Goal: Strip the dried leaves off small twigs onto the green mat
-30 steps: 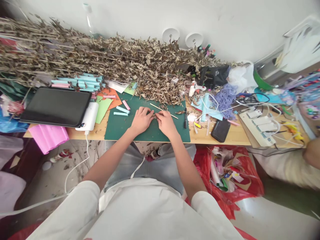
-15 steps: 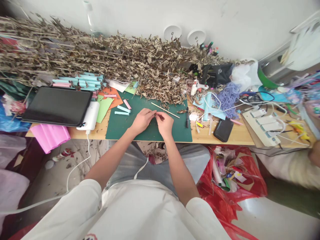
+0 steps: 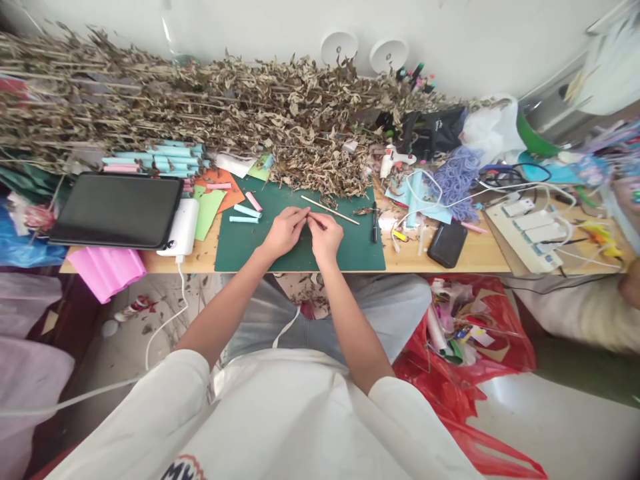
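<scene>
Surrounding mat (image 3: 250, 250): bare at either side, front edge close below
Left hand (image 3: 285, 232), right hand (image 3: 327, 237): fingertips together, cannot tell on what
Stick (image 3: 330, 210): just beyond, untouched

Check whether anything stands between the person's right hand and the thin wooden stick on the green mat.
Nothing visible does. Only a narrow strip of green mat shows between the right hand and the wooden stick; the heaped dried leaves lie beyond the stick.
</scene>
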Demonstrator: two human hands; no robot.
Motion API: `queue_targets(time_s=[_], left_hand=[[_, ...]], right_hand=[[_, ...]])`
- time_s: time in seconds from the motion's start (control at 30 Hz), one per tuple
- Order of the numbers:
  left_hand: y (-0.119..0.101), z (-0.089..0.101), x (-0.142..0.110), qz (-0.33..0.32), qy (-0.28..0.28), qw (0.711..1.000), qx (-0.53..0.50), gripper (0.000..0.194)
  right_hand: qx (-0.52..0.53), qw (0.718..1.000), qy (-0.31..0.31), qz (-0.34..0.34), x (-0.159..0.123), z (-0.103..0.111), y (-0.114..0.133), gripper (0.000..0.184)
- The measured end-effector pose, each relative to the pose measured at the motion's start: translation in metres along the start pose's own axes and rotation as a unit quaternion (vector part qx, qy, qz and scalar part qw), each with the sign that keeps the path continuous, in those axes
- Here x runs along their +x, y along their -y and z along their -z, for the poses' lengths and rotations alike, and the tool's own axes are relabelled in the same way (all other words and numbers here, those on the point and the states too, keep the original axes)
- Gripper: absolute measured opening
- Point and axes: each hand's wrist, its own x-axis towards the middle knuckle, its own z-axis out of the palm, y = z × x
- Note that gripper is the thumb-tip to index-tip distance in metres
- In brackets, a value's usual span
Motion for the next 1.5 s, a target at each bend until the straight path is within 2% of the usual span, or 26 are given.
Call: queue_targets(time_s=[0.2,0.43,0.57,0.77,0.87,1.03,1.17,1.3,1.4,1.5], left_hand=[[-0.001,0.003,0.001,0.034,-0.038,0.998,-0.034,0.026],[-0.003,0.007,0.001,0.096,-0.054,0.992,-0.069,0.018],[-0.005,0.007,0.002,0.111,-0.05,0.991,-0.062,0.017],[-0.007,0.008,0.002,0.129,-0.046,0.988,-0.074,0.017],[-0.006,0.007,0.002,0.125,-0.042,0.989,-0.07,0.017],[-0.006,0.007,0.001,0.111,-0.045,0.991,-0.066,0.02],[-0.01,0.009,0.001,0.094,-0.029,0.992,-0.072,0.022],[-0.01,0.01,0.001,0.089,-0.018,0.992,-0.086,0.023],[-0.007,0.01,0.001,0.106,-0.017,0.99,-0.089,0.022],[-0.006,0.01,0.001,0.102,-0.008,0.992,-0.072,0.022]], right_hand=[[0.022,0.999,0.009,-0.032,0.001,-0.005,-0.001,0.023],[-0.071,0.995,0.057,0.045,0.004,0.009,0.003,0.021],[-0.111,0.99,0.054,0.061,0.007,0.013,0.003,0.021],[0.021,0.998,0.065,-0.01,0.004,0.007,-0.001,0.022],[0.062,0.995,0.079,-0.022,0.005,0.006,-0.001,0.026],[0.044,0.995,0.089,-0.025,0.007,0.008,0.001,0.023],[0.052,0.995,0.075,-0.036,0.009,0.008,-0.002,0.019],[0.058,0.994,0.09,-0.034,0.009,0.01,-0.003,0.02],[0.005,0.995,0.102,0.007,0.007,0.014,0.0,0.021],[-0.098,0.982,0.117,0.116,0.006,0.019,0.002,0.023]])
